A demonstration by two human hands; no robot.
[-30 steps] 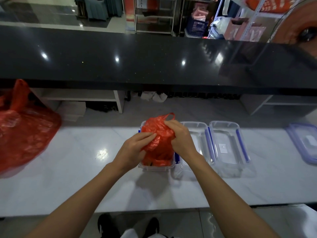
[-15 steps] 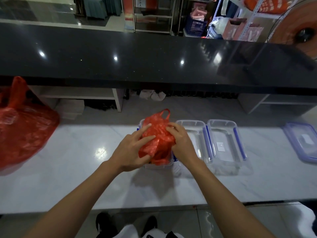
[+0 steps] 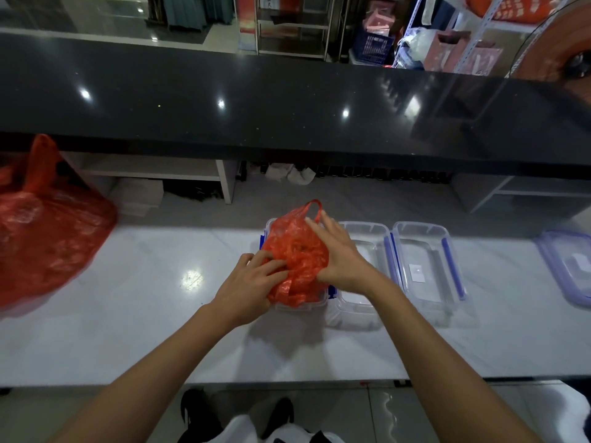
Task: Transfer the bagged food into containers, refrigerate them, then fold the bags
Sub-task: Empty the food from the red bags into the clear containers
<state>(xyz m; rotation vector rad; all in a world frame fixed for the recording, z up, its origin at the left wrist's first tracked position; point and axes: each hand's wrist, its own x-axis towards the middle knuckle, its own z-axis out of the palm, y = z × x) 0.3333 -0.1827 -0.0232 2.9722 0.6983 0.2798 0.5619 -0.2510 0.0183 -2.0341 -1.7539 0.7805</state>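
A small red bag sat inside the leftmost of 3 clear tubs on the white counter, so its food could drop straight in. The left hand pinched the bag's near side; the right hand lay on top with fingers straight, steadying it. A bigger red bag waited far left.

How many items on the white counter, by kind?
Red plastic bags: 2, a small red bag in both hands and a large red bag at the left.
Clear containers: 3, one under the small bag, a middle one and a right one.
Lids: 1, the blue-edged lid at far right.
Total: 6
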